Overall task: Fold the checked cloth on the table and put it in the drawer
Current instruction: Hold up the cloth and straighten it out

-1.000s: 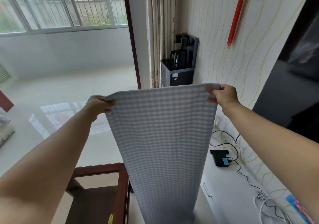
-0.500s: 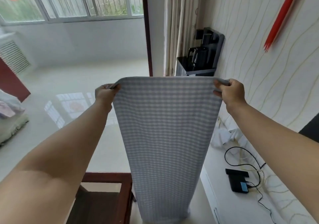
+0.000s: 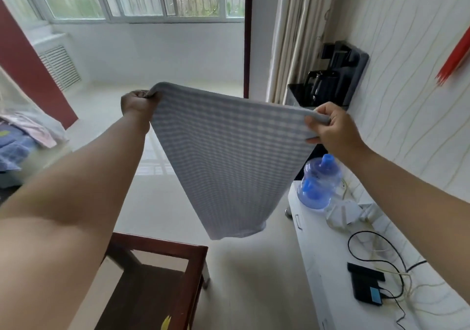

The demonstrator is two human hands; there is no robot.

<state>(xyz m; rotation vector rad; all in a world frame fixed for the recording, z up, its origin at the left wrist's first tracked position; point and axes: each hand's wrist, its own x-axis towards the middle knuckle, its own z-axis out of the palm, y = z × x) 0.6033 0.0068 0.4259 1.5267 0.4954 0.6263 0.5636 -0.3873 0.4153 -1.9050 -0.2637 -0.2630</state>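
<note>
Cloth: the blue-and-white checked cloth (image 3: 229,156), soft woven fabric in a fine grid, hangs in the air as a long doubled strip that narrows toward a rounded lower end; its top edge sags slightly between the two hands.
Left hand: the left hand (image 3: 136,104), at 10 o'clock from the cloth's middle, is closed in a fist around the upper left corner.
Right hand: the right hand (image 3: 330,126), at 2 o'clock, pinches the upper right corner, thumb under and fingers curled over the edge.
Table: the dark red-brown wooden table (image 3: 162,278) with square frame rails stands at 6 o'clock, below the cloth's hanging end and apart from it.
Cabinet: the long white glossy cabinet (image 3: 328,266) runs along the wall at 4 o'clock; a small metal handle shows on its front.
On the cabinet: a translucent blue plastic bottle (image 3: 318,182) with rounded caps, a black flat box with a pale blue label (image 3: 367,289), and black and white cables; the label's writing is too small to read.
Wall: cream wallpaper with raised wavy lines; a black kettle station (image 3: 330,80) stands at 1 o'clock.
Writing: none legible anywhere.
Change: against half a second ago the cloth's lower end has risen clear of the table and into full view, the right hand sits lower than the left, and the blue bottle has come into sight.
</note>
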